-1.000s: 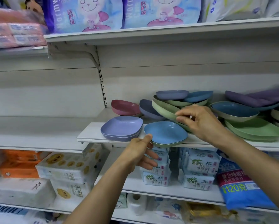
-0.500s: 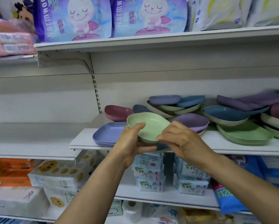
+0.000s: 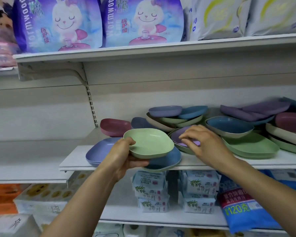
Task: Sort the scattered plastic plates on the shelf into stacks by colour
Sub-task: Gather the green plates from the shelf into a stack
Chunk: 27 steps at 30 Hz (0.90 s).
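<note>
while the left grip pinches the green plate by its rim, thumb on top, just above a blue plate on the shelf, the right grip rests spread fingers on a lilac plate.

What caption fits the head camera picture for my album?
The left hand holds a green plate over a blue plate while the right hand reaches a purple plate on the shelf.

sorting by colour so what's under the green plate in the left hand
A blue plate lies on the shelf below the green plate held by the left hand. Its middle is covered, so any contents are hidden.
</note>
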Tool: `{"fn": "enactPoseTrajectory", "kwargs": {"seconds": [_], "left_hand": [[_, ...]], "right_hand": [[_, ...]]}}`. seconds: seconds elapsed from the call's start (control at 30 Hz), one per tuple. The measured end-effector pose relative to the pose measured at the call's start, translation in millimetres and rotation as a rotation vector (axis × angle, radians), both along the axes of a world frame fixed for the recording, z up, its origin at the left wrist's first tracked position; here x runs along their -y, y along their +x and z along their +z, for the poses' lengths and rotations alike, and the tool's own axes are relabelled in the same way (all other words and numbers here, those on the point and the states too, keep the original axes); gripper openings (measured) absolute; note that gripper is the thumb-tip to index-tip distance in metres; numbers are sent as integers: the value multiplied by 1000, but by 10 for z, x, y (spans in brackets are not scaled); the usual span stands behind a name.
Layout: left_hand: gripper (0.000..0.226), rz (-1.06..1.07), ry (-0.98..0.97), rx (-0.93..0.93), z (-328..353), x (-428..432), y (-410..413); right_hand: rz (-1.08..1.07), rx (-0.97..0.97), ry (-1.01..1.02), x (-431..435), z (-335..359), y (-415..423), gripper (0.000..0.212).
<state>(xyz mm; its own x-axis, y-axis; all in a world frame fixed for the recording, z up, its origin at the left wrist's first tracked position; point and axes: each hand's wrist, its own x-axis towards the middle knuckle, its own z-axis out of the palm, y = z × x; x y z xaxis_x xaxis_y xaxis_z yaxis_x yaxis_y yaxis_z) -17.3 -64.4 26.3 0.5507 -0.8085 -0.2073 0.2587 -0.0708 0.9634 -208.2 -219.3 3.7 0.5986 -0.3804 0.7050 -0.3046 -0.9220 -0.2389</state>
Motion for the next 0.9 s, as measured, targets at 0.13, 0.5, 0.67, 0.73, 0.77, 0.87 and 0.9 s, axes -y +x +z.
{"fn": "enactPoseTrajectory", "kwargs": {"seconds": [0.13,0.5,0.67,0.73,0.77,0.87,0.9], "left_hand": [[13,34,5,-14,33,16,111],[15,29,-9,-37,159,233,357],[18,16,-11,-29,161,312,417],[17,18,-7,-30,164,325,439],[17,16,-5,-29,167,332,447],[18,11,-5,-31,172,347,452],[18,12,-8,-36,176,349,449]], "right_hand": [[-135,-93,-7,186,202,148,11],[-459,-529,-108,732,471,789,23],[-512,-571,-98,782,411,952,27],[-477,-537,-87,813,415,969,24],[-452,-496,-54,834,443,972,23],[-359,-314,109,913,585,958,19],[-320,-242,203,942,641,950,16]]}}
